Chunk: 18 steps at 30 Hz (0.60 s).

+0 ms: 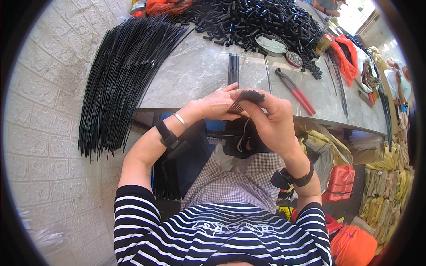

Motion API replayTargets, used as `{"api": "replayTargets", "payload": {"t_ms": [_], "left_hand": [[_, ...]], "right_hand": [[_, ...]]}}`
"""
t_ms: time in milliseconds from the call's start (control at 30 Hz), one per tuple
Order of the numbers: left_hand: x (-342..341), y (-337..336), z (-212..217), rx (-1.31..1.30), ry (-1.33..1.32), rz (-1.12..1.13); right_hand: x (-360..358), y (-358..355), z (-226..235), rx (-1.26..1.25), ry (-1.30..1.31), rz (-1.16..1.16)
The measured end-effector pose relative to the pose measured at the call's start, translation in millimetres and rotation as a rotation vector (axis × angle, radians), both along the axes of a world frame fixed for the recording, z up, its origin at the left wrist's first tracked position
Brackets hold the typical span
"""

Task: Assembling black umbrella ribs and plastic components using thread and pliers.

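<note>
My left hand (214, 105) lies at the table's near edge, its fingers closed round a flat row of thin black rods (233, 68). Beyond that hand the rods lie side by side on the grey marbled tabletop, pointing away from me. My right hand (276, 117) pinches the near, fanned-out part of the bunch, where a row of dark tips (251, 95) shows between thumb and fingers. Whether each tip carries a separate small piece is too small to tell. Both hands are close together, above my checked apron (235, 177).
A big sheaf of long black rods (128, 75) hangs over the table's left edge. Black tubular pieces (266, 22) are heaped at the back, near a round dish of pale pins (271, 45) and a small dish of silvery bits (293, 58). Red-handled pincers (296, 91) lie to the right.
</note>
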<state>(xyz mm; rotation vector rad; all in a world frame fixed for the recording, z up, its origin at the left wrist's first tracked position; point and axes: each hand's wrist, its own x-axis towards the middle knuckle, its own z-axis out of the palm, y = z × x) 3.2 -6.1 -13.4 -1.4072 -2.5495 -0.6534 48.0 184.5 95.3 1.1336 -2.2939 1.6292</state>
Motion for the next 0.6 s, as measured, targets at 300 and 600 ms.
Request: {"api": "replayTargets", "payload": {"t_ms": [300,600], "left_hand": [[-8.6,-3.0,-23.7,-0.053,0.008,-0.002],[0.4,-1.1,5.3,-0.326,0.056,-0.008]], "right_hand": [[6.3,-0.5,23.7,-0.130,-0.180,0.128],[1.7,-2.0,25.5,-0.038,-0.018,0.106]]}}
